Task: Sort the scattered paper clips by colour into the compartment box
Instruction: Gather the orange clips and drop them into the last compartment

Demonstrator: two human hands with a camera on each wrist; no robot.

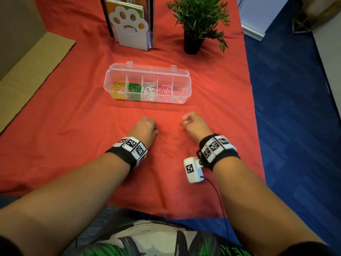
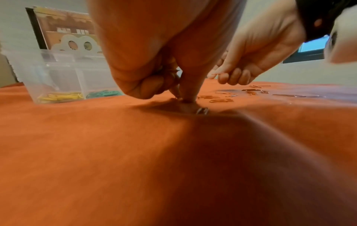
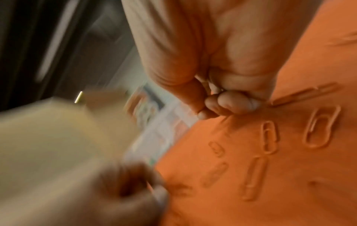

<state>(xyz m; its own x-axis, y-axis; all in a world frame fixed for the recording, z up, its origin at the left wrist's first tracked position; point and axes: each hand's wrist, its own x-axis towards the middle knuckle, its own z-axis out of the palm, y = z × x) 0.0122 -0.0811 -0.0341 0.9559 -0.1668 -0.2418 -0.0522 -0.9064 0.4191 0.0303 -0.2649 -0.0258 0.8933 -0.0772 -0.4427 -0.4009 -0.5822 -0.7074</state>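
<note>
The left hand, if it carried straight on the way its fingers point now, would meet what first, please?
The left hand points down, fingertips already on the red cloth, so it would just press into that. A clip lies right beside it.

Potted plant (image 1: pixel 200 19), paw-print book holder (image 1: pixel 129 24), flattened cardboard (image 1: pixel 27 71), red cloth (image 1: pixel 73 126)

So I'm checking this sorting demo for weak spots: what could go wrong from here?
The loose clips nearly match the orange cloth, so some could be overlooked. The left hand already seems to hold clips while pressing another; one might slip. The box's last compartment is narrow, so drops could miss.
</note>
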